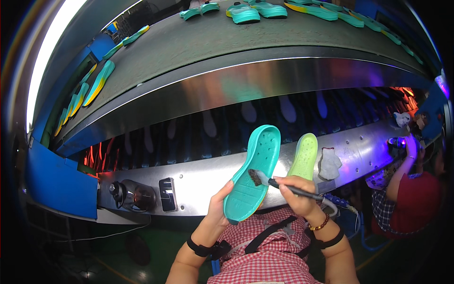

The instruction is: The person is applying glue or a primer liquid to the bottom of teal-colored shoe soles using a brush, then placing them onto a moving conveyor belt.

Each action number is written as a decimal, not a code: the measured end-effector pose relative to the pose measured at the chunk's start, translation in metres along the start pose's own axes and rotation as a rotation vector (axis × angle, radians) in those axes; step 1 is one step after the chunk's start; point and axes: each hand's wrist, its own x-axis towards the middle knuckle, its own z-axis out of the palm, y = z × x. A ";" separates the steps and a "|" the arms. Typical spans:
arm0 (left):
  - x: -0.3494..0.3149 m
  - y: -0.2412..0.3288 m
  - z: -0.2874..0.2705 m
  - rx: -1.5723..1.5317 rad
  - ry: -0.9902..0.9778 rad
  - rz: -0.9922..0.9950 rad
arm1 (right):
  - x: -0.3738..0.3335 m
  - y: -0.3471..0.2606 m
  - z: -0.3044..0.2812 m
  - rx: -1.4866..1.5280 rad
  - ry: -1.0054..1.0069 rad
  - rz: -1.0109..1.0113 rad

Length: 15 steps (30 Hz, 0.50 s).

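Observation:
A teal shoe sole (257, 161) is tilted up in front of me, its hollow inner side facing me. My left hand (220, 202) grips it by the left edge near the heel. In my right hand (299, 194) is a brush (293, 188) with a black handle, held like a pen. Its dark bristles lie against the inside of the sole, around the middle. Just behind my right hand, a lime-green sole (304, 156) rests on the metal ledge (227, 177), its lower end hidden by that hand.
On the ledge are a dark jug (135, 195), a phone (168, 194) and a white glove (329, 163). Behind it, soles pass through a lit slot. More teal and yellow soles (99, 83) line the upper belt (227, 40). A co-worker (411, 199) in red sits at right.

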 end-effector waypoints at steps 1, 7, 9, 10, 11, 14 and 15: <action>0.000 -0.001 -0.002 0.019 0.002 -0.006 | 0.002 0.004 -0.002 -0.011 -0.030 0.019; -0.002 -0.010 -0.003 0.035 0.109 -0.072 | 0.026 0.022 0.000 -0.457 0.108 -0.213; -0.001 -0.010 -0.002 -0.025 -0.007 -0.047 | 0.027 0.019 0.008 -0.513 0.090 -0.207; 0.000 -0.010 -0.002 -0.058 -0.058 -0.022 | 0.022 0.014 0.014 -0.472 0.036 -0.226; 0.000 -0.010 -0.002 -0.013 -0.029 -0.038 | 0.016 0.010 0.022 -0.458 0.014 -0.200; 0.001 -0.010 -0.006 0.057 0.043 -0.002 | 0.000 -0.002 0.036 -0.405 0.012 -0.195; 0.001 -0.010 -0.008 0.058 0.040 0.005 | -0.003 -0.005 0.038 -0.394 0.008 -0.179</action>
